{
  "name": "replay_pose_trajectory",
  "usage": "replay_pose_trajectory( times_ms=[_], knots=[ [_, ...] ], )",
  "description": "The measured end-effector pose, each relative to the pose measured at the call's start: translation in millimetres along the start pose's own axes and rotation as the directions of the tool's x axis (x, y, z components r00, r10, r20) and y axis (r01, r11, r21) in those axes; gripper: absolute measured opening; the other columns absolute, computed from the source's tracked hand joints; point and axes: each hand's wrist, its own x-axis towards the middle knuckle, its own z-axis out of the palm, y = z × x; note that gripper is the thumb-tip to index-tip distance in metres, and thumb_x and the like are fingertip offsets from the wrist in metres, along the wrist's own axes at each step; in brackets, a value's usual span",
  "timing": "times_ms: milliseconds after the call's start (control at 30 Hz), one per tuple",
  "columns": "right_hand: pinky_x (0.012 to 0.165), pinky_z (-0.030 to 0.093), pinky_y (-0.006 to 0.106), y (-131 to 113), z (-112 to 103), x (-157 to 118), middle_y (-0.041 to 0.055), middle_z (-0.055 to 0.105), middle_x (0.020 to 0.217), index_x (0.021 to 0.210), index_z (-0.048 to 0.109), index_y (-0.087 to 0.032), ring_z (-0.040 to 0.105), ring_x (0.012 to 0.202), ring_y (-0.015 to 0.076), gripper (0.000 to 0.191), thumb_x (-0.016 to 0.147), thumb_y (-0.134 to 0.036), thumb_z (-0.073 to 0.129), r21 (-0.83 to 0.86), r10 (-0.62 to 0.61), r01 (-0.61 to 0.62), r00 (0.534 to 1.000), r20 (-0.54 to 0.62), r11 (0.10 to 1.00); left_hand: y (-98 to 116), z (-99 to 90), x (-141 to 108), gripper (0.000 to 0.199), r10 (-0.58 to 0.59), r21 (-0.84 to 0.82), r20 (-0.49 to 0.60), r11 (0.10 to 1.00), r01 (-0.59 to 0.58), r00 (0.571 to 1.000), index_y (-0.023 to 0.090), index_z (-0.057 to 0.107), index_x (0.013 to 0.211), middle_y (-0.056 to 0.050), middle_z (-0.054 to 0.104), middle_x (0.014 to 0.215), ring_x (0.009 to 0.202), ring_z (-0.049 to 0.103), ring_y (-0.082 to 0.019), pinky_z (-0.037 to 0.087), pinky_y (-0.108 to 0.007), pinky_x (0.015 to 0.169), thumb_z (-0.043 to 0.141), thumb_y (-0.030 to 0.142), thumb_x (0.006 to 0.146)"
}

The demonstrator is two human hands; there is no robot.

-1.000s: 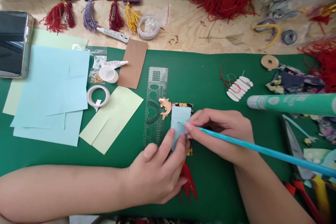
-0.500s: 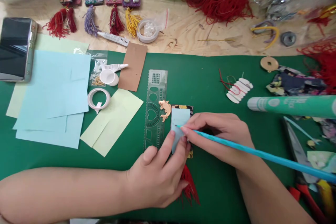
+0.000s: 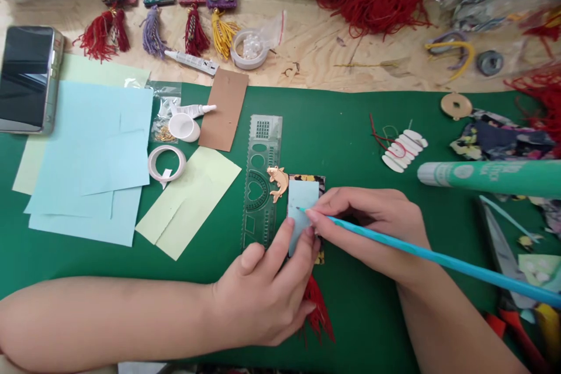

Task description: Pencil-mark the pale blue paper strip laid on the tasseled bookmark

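I see the left hand (image 3: 267, 298) and the right hand (image 3: 372, 228) both bare. The left forearm (image 3: 109, 315) is full and smooth in shape; the right forearm (image 3: 456, 321) is bare also. Near the left elbow, some pale cloth (image 3: 4, 367) shows, possibly a sleeve.

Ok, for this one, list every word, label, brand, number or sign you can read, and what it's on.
"STICK", probably, on the green tube; its other print is blurred.
White tube by the tassels: dark print, too small to read.
Clear ruler: markings too small to read.
Blue paper slip: any marks too faint to read.
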Motion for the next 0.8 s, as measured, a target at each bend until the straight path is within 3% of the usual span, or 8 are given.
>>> replay_pose_trajectory(
  times_ms=[333, 533, 800],
  knots=[
    [0.04, 0.051, 0.02, -0.2, 0.9, 0.9, -0.0004, 0.067, 0.061, 0.063, 0.058, -0.02, 0.06, 0.044, 0.0107, 0.02, 0.079, -0.015, 0.068, -0.018, 0.061, -0.062, 0.996, -0.067, 0.998, 0.1, 0.2, -0.3, 0.052, -0.004, -0.005, -0.006, 1.0, 0.004, 1.0, 0.009, 0.059, 0.132, -0.009, 0.053, 0.14, 0.13, 0.042, -0.032, 0.03, -0.035, 0.073, 0.041, 0.04, 0.094],
    [0.043, 0.051, 0.022, -2.3, 0.7, 1.8, 0.0001, 0.067, 0.062, 0.064, 0.058, -0.02, 0.061, 0.049, 0.0118, 0.021, 0.08, -0.015, 0.068, -0.007, 0.005, -0.005, 1.0, -0.004, 1.0, 0.2, -0.9, 0.0, 0.053, -0.005, 0.007, 0.018, 1.0, 0.004, 1.0, 0.011, 0.058, 0.133, -0.008, 0.053, 0.141, 0.13, 0.041, -0.032, 0.03, -0.035, 0.076, 0.042, 0.043, 0.094],
    [0.045, 0.051, 0.023, -1.1, 0.7, 1.1, -0.0008, 0.067, 0.061, 0.065, 0.058, -0.022, 0.062, 0.052, 0.0133, 0.02, 0.081, -0.015, 0.068, -0.018, -0.02, 0.02, 1.0, -0.003, 1.0, 0.4, -0.4, -0.4, 0.053, 0.004, 0.004, 0.017, 1.0, -0.004, 1.0, 0.011, 0.059, 0.132, -0.009, 0.052, 0.141, 0.131, 0.039, -0.034, 0.031, -0.035, 0.076, 0.043, 0.043, 0.094]
  ],
)
